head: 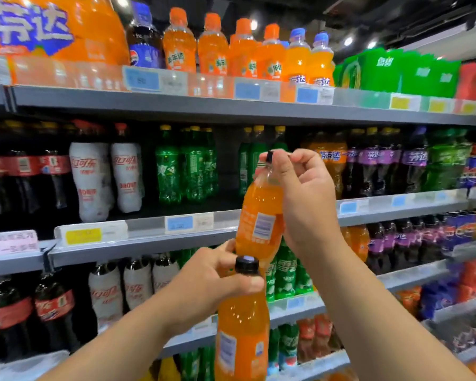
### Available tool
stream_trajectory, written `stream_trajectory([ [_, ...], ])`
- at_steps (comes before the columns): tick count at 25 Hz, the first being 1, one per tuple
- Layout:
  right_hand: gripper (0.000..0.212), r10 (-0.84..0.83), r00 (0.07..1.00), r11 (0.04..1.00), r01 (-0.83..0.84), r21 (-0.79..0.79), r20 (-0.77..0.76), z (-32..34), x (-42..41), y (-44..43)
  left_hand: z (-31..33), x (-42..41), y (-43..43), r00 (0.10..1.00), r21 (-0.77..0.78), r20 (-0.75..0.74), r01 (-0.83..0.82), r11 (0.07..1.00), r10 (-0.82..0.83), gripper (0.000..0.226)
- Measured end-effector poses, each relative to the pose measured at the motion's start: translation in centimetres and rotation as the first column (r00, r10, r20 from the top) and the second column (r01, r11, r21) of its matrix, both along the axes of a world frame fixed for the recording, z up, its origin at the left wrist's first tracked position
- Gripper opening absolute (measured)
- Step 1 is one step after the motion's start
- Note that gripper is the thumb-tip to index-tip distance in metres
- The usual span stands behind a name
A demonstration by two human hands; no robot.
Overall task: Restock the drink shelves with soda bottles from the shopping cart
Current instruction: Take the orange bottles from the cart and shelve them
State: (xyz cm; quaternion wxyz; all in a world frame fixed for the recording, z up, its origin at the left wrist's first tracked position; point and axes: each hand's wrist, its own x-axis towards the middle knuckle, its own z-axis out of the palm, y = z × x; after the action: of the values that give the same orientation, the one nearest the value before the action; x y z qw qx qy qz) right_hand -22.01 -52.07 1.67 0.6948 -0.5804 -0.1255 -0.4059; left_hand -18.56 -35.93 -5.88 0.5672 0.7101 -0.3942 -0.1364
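The upper orange soda bottle point(261, 215) hangs slightly tilted in front of the middle shelf's point(149, 229) front edge. The right hand point(305, 188) holds it, fingers curled round the neck under the black cap. Just below, the lower orange soda bottle point(242, 331) stands upright, its neck gripped by the left hand point(212, 276), thumb across the front. Behind on that shelf are green bottles point(187, 166), with purple-labelled bottles point(412, 166) towards its right end.

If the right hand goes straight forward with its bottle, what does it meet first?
Probably the green plastic bottles with yellow caps on the middle shelf, behind the orange soda bottle in the right hand; depth is unclear.
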Motion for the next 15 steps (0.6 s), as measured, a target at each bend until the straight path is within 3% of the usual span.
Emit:
stream_trajectory([
  [5,0.046,0.046,0.999,0.991,-0.046,-0.123,-0.009,0.6,1.4,-5.9,-0.3,-0.3,-6.4,0.994,-0.150,-0.038,-0.109,0.983,0.105,0.033],
  [7,0.057,0.117,0.982,0.959,-0.150,-0.240,-0.146,-1.2,1.9,-8.2,-0.4,-0.1,-8.1,0.991,-0.176,-0.043,-0.135,0.975,0.130,0.034],
  [10,0.049,0.184,0.910,0.837,-0.343,-0.426,-0.371,-4.5,2.3,-10.8,-0.5,1.0,-9.8,0.985,-0.203,-0.071,-0.170,0.964,0.159,0.038],
  [15,0.051,0.174,0.907,0.873,-0.322,-0.366,-0.383,-5.8,3.4,-14.4,0.4,3.2,-12.0,0.969,-0.111,0.105,-0.212,0.971,0.224,0.051],
])
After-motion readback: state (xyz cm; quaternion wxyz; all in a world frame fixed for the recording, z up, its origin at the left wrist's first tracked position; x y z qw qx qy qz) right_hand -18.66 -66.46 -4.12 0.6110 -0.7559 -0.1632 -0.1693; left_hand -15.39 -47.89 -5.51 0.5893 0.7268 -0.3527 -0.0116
